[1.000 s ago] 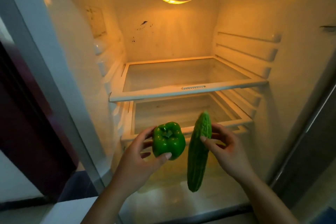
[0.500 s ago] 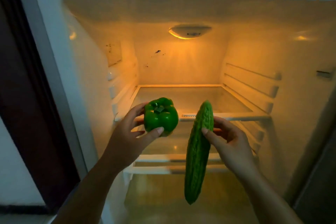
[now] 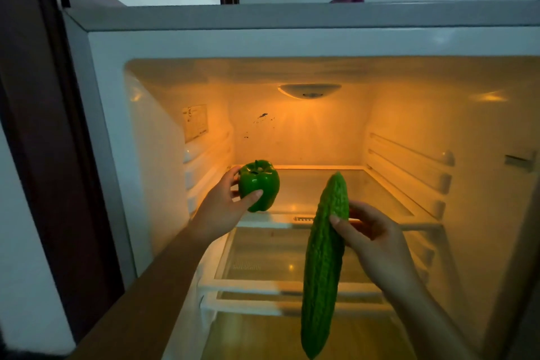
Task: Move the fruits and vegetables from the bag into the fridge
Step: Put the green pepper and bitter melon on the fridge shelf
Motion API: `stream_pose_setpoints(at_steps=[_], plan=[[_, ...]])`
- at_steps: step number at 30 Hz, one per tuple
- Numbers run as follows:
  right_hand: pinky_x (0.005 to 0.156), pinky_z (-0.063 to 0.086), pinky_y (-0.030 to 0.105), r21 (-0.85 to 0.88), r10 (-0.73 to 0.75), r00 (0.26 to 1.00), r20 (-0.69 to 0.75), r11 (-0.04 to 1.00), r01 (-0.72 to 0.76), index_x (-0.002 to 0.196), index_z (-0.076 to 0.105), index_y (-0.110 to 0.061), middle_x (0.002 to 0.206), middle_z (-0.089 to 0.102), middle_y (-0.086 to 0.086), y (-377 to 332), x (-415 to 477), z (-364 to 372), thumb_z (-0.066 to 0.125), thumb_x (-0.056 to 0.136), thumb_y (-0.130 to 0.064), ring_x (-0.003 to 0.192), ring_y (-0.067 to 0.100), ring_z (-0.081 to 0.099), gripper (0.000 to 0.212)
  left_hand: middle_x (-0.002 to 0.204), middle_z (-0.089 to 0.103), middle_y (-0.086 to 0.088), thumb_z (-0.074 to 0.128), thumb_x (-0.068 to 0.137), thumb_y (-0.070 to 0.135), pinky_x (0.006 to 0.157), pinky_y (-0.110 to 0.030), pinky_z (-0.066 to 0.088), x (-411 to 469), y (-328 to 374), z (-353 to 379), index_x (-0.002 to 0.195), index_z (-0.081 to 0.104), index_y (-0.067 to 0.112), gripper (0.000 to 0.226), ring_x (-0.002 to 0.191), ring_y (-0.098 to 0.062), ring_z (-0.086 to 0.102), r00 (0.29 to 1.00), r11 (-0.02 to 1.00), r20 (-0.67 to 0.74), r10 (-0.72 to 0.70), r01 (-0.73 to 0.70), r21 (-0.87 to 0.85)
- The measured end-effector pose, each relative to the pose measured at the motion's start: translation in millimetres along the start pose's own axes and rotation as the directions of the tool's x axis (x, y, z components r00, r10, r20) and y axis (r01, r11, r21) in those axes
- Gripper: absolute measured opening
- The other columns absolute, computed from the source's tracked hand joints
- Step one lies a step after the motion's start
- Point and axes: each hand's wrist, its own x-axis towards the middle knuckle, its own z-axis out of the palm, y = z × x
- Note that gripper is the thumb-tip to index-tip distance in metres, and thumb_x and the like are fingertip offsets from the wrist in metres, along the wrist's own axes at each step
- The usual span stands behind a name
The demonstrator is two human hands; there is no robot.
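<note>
A: Left hand (image 3: 222, 207)?
B: Curled round pepper (image 3: 260, 184), at fridge (image 3: 204, 44) opening, near the ribbed left wall, level with top shelf (image 3: 380, 193).
A: Right hand (image 3: 374, 240)?
B: Pinching gourd (image 3: 324, 257) near its upper end. Held almost upright, crossing front edges of both top and lower shelf (image 3: 277, 257) in view.
A: Room inside?
B: Tall gap from top shelf up to lamp (image 3: 309, 90); shallower gap beneath, down to lower shelf.
</note>
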Motion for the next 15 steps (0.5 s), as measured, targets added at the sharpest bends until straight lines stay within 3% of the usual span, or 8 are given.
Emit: stream_pose_setpoints(at_steps=[5, 11, 15], plan=[[0.07, 0.055, 0.024, -0.011, 0.017, 1.0, -0.008, 1.0, -0.017, 0.107, 0.064, -0.035, 0.099, 0.07, -0.007, 5.4, 0.0, -2.1, 0.068, 0.067, -0.043, 0.093, 0.009, 0.065, 0.041, 0.139, 0.044, 0.001, 0.057, 0.089, 0.034, 0.092, -0.028, 0.039, 9.3, -0.5, -0.4, 0.144, 0.027, 0.022, 0.063, 0.116, -0.015, 0.048, 0.999, 0.996, 0.009, -0.042, 0.041, 0.073], [0.069, 0.056, 0.024, -0.029, -0.001, 1.0, 0.018, 1.0, 0.002, 0.108, 0.062, -0.035, 0.101, 0.069, -0.005, 5.7, -3.4, -2.1, 0.066, 0.068, -0.042, 0.094, 0.008, 0.064, 0.041, 0.123, 0.041, 0.014, 0.058, 0.088, 0.03, 0.092, -0.026, 0.035, 4.7, -0.1, -0.4, 0.126, 0.033, 0.035, 0.046, 0.121, -0.014, 0.043, 1.0, 0.996, 0.012, -0.005, 0.004, 0.086], [0.07, 0.056, 0.026, -0.008, -0.008, 1.0, 0.02, 1.0, 0.008, 0.107, 0.062, -0.035, 0.101, 0.069, -0.005, 3.1, -0.3, -2.1, 0.066, 0.068, -0.04, 0.094, 0.01, 0.065, 0.039, 0.144, 0.039, 0.007, 0.06, 0.085, 0.037, 0.093, -0.029, 0.036, 0.3, -0.4, -2.5, 0.141, 0.028, 0.026, 0.065, 0.126, -0.014, 0.043, 0.998, 0.989, -0.061, 0.003, 0.006, 0.146]])
